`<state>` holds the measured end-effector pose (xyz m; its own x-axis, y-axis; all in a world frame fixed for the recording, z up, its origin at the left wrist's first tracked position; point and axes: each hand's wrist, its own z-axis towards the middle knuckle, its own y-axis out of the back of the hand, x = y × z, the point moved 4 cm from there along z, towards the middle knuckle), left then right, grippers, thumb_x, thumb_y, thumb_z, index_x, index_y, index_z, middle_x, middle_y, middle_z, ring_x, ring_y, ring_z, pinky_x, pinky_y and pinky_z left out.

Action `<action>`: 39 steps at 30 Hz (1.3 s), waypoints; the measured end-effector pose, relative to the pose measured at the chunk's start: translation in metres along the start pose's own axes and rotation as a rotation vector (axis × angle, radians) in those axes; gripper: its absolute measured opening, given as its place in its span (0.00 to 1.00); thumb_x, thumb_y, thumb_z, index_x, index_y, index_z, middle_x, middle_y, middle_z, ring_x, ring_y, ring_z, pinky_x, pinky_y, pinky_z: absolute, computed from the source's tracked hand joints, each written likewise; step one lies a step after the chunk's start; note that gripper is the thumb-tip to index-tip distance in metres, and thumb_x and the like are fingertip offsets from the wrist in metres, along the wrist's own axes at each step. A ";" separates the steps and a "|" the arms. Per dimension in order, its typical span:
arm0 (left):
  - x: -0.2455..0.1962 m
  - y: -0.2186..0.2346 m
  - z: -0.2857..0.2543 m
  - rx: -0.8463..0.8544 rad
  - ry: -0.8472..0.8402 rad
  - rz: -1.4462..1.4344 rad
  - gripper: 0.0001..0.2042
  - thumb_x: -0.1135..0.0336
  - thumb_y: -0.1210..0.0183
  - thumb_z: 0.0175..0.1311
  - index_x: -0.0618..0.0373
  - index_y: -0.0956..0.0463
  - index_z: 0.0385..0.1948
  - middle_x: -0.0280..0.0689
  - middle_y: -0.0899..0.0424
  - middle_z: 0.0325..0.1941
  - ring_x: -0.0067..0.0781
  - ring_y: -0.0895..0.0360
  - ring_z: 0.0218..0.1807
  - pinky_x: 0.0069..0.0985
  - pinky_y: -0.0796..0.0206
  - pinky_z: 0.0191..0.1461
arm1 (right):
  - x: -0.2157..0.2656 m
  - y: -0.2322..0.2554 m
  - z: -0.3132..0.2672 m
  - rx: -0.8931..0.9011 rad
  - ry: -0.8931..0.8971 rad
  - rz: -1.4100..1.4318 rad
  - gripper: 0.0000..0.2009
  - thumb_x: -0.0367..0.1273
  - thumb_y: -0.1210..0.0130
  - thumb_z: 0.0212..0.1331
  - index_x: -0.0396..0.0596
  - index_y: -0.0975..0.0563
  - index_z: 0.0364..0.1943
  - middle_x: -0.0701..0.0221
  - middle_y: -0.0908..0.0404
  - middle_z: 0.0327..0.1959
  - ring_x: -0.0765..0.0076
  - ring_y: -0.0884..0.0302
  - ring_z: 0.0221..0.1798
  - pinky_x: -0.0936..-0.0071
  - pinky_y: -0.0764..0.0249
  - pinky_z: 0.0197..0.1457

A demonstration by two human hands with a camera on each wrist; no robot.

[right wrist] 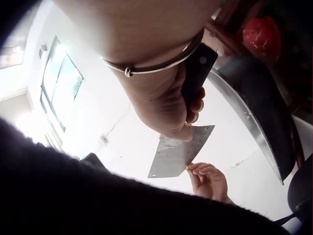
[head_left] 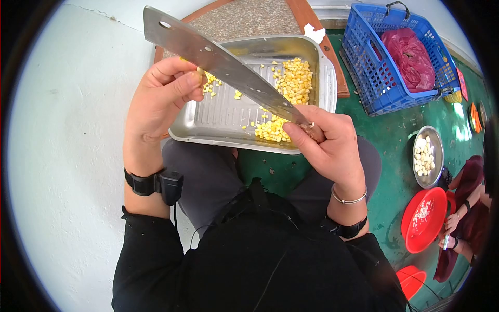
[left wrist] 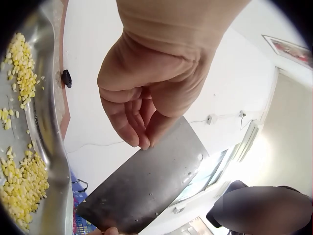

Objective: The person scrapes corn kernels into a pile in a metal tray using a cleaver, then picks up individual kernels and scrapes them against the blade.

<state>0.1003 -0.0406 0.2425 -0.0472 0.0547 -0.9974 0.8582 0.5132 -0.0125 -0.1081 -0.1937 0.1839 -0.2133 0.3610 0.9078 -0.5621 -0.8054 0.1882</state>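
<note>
My right hand (head_left: 332, 145) grips the brown handle of a cleaver (head_left: 223, 65), its broad steel blade slanting up to the left with bits stuck to it. At the blade's edge, my left hand (head_left: 163, 93) pinches a small pale-yellow corn kernel (right wrist: 187, 167) between thumb and fingers. The left wrist view shows those fingertips (left wrist: 145, 146) bunched right at the cleaver's edge. Below the blade is a rectangular metal tray (head_left: 208, 117), with cut corn kernels (head_left: 293, 83) heaped at its right side and a few scattered on the left.
Under the tray is a wood-edged speckled tabletop (head_left: 249, 21). A blue basket (head_left: 364, 73) holding a pink plastic bag (head_left: 410, 57) stands to the right. Farther right are a metal bowl of white pieces (head_left: 423, 156), a red basin (head_left: 436, 208) and another person's hands (head_left: 452, 223).
</note>
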 end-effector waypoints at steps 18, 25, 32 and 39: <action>0.013 -0.026 0.010 0.021 0.018 0.134 0.11 0.70 0.39 0.58 0.59 0.22 0.42 0.31 0.25 0.34 0.19 0.34 0.32 0.18 0.40 0.38 | -0.002 0.001 0.000 0.014 -0.060 0.054 0.10 0.27 0.38 0.52 0.41 0.20 0.39 0.67 0.26 0.14 0.75 0.29 0.17 0.80 0.33 0.25; 0.021 -0.042 0.020 0.123 0.101 0.084 0.10 0.72 0.40 0.58 0.59 0.22 0.42 0.30 0.22 0.32 0.16 0.32 0.32 0.15 0.39 0.36 | -0.006 0.005 -0.004 -0.056 -0.064 0.090 0.11 0.25 0.37 0.51 0.39 0.21 0.40 0.77 0.39 0.10 0.86 0.43 0.16 0.83 0.43 0.21; 0.054 -0.047 0.031 0.267 0.128 0.552 0.09 0.74 0.44 0.61 0.63 0.21 0.41 0.37 0.17 0.45 0.27 0.21 0.47 0.22 0.30 0.48 | -0.011 0.013 -0.009 -0.241 -0.161 0.241 0.13 0.25 0.38 0.53 0.37 0.21 0.43 0.80 0.33 0.13 0.90 0.42 0.19 0.86 0.44 0.23; 0.088 0.003 0.057 0.071 0.259 1.102 0.09 0.72 0.40 0.56 0.63 0.20 0.37 0.39 0.17 0.36 0.27 0.22 0.39 0.24 0.31 0.43 | -0.013 0.012 -0.009 -0.312 -0.141 0.297 0.13 0.25 0.38 0.54 0.38 0.21 0.44 0.83 0.37 0.13 0.91 0.44 0.19 0.86 0.47 0.22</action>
<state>0.1280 -0.0827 0.1504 0.6546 0.6265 -0.4229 0.5246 0.0263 0.8509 -0.1192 -0.2043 0.1712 -0.3029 0.0505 0.9517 -0.7116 -0.6762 -0.1906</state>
